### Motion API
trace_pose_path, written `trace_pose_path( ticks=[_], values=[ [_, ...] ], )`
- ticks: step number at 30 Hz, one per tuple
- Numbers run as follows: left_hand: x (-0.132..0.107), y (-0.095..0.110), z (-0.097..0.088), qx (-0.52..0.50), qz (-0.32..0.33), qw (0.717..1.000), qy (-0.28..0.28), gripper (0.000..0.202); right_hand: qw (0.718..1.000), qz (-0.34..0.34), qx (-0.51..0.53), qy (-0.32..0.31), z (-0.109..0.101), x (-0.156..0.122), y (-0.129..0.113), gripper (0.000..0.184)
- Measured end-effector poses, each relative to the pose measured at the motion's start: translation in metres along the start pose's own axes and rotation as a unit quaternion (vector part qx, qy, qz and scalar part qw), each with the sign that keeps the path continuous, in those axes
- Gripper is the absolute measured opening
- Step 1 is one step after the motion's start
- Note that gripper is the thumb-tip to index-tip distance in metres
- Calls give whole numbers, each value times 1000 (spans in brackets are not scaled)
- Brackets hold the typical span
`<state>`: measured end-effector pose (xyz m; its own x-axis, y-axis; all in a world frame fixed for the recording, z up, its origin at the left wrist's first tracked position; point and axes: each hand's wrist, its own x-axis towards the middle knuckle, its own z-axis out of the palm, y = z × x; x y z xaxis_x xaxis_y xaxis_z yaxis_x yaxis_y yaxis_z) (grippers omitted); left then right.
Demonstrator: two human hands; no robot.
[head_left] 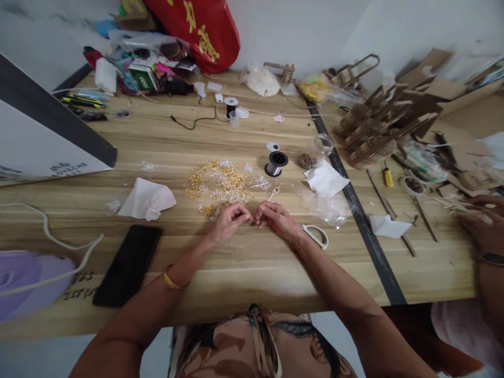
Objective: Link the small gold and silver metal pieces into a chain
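My left hand (233, 220) and my right hand (274, 216) meet over the table, fingertips pinched and almost touching. Whatever they pinch is too small to make out. Just beyond my left hand spreads a pile of gold and silver beads or findings (230, 184). Small silvery pieces (260, 182) lie beyond the gap between my hands. A spool of clear thread (276, 163) stands farther back. Under my right wrist rest scissors, with one pale handle loop (318, 236) showing.
A black phone (128, 265) and white paper (147, 199) lie left. Right are a plastic bag (328, 207), a bowl of brown beads (308, 160), a dark strip (364, 231) and stacked small woven baskets (366, 128). A co-worker's hand (482, 220) is at far right.
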<state>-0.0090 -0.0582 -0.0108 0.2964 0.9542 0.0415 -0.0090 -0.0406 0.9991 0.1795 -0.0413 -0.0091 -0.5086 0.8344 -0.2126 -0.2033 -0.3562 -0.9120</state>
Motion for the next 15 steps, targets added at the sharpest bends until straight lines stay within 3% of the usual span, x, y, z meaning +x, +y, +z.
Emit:
trace_pose_path(
  ticks=[15],
  values=[
    [1,-9,-3,71,29,997,-21,13,996,4,-90,3,2,0,-1,40]
  ],
)
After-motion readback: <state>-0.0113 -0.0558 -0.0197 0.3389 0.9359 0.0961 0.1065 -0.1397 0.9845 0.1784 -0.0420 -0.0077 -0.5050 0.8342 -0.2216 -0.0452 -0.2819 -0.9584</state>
